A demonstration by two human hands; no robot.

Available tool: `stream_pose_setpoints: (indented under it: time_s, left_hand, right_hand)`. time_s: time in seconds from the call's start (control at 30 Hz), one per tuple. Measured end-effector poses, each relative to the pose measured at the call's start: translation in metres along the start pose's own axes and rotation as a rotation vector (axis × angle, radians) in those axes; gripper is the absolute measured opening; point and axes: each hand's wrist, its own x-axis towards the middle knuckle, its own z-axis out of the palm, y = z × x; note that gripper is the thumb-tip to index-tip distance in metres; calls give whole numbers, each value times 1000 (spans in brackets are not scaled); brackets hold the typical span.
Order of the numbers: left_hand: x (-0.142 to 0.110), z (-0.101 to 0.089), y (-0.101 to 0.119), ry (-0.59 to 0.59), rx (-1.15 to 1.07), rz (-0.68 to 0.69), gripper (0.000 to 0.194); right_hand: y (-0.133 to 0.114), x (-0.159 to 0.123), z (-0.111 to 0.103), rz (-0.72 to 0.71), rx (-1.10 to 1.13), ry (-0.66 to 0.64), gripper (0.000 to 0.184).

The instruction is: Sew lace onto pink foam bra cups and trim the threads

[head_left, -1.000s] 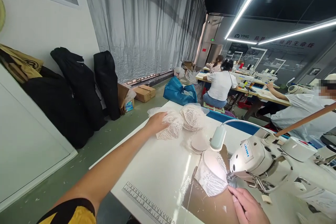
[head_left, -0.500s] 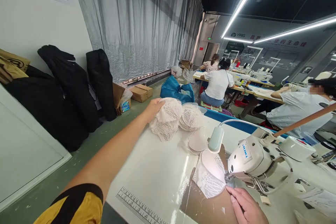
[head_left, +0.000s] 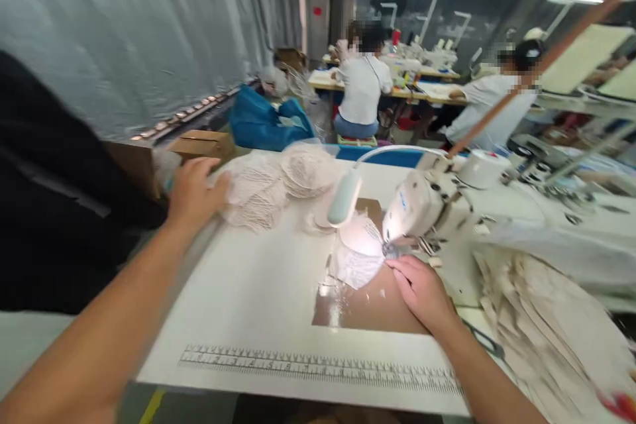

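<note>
A white lace bra cup (head_left: 358, 258) lies under the needle end of a white sewing machine (head_left: 412, 205). My right hand (head_left: 420, 285) has its thumb and fingertips closed on the cup's right edge, close to the presser foot. Over at the far left of the table, my left hand (head_left: 196, 192) has its fingers apart, beside the left edge of a pile of lace cups (head_left: 253, 189); motion blurs the fingertips. More lace cups (head_left: 308, 169) sit against that pile, and part of another cup (head_left: 318, 212) shows behind the lamp head.
A small lamp (head_left: 345, 199) on a bent neck hangs over the cup. A printed ruler (head_left: 318, 371) runs along the table's front. Beige fabric pieces (head_left: 551, 318) are heaped right. A blue bag (head_left: 268, 122) stands beyond the table; co-workers sit at machines behind.
The view has swung right and down, bringing the beige fabric into sight. My left hand has let go of the lace pile's edge and its fingers have spread. My right hand stays at the cup.
</note>
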Motion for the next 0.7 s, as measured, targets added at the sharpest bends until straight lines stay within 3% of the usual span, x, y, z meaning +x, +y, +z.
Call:
stream_pose_setpoints:
  time_s: [0.07, 0.2, 0.3, 0.37, 0.53, 0.7]
  left_hand:
    - [-14, -4, 17, -2, 67, 200, 33]
    - [-47, 1, 57, -482, -72, 548, 27]
    - [-68, 18, 92, -692, -183, 830, 24]
    - [-78, 33, 114, -788, -231, 946, 24]
    - [-96, 81, 148, -808, -229, 1151, 26]
    - [-103, 125, 146, -710, -189, 1243, 31]
  right_hand:
    - [-2, 3, -4, 45, 11, -21, 33]
    - [-4, 5, -8, 75, -1, -43, 31]
    - [-6, 4, -10, 50, -21, -46, 31]
    - [-6, 3, -10, 39, -31, -46, 31]
    - [-6, 2, -8, 14, -88, -88, 35]
    - [-9, 5, -6, 16, -215, -187, 43]
